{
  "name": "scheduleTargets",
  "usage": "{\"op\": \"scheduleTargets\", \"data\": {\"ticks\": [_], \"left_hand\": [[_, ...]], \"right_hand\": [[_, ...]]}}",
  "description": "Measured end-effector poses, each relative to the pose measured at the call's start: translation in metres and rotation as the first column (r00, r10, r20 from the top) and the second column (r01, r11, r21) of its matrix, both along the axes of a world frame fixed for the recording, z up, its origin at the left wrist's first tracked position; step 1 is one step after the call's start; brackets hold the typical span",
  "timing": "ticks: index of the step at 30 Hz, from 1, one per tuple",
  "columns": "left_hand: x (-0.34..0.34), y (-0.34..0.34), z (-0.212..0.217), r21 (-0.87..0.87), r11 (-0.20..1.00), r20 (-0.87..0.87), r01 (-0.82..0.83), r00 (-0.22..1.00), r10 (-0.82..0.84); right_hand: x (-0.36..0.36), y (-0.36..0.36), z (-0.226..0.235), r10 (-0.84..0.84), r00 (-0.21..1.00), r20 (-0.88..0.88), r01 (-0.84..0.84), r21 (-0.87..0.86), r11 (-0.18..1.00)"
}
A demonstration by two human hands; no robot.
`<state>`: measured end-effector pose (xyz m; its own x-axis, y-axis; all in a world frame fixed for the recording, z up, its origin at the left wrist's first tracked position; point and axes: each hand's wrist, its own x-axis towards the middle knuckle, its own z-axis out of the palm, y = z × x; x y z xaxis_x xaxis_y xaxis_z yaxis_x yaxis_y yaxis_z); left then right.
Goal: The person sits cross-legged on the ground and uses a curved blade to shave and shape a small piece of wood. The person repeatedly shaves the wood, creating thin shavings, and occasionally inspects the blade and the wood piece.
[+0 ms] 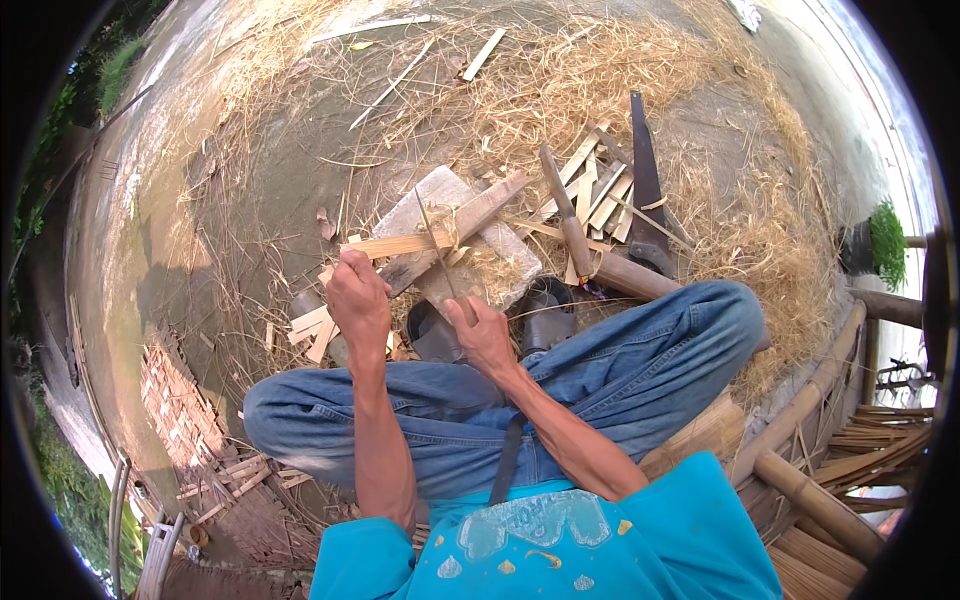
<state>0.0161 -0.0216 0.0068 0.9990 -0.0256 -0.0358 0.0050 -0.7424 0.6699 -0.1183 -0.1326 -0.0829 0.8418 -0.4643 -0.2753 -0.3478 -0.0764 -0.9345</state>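
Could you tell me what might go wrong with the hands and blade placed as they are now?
The right hand grips a thin blade crossing the bamboo strip close to the left hand; a slip could cut those fingers. The blade also points back over the legs. Loose shavings all round could hide the saw.

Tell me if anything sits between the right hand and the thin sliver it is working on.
Nothing does. The right hand already pinches the lower end of the thin bamboo sliver, which rises across the flat bamboo strip held by the left hand over the stone block.
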Motion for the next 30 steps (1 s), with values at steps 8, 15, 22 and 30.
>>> {"op": "scheduleTargets", "data": {"ticks": [8, 15, 22, 30], "left_hand": [[0.001, 0.002, 0.001, -0.01, 1.0, -0.014, 0.009, 1.0, -0.009], [0.004, -0.002, -0.006, 0.055, 0.998, 0.18, 0.024, 0.983, -0.034], [0.001, -0.003, 0.0, -0.216, 0.97, 0.113, 0.112, 0.99, -0.089], [0.007, -0.001, -0.003, -0.258, 0.958, 0.157, 0.127, 0.984, -0.088]], "right_hand": [[0.0, -0.008, -0.012, -0.038, 0.993, -0.115, 0.034, -0.035, 0.999], [-0.001, -0.008, -0.022, -0.098, 0.988, -0.123, 0.098, -0.006, 0.995], [0.006, 0.004, 0.027, 0.092, 0.993, -0.073, -0.078, 0.179, 0.981], [0.011, 0.0, 0.023, 0.072, 0.997, -0.005, -0.071, 0.136, 0.988]]}}
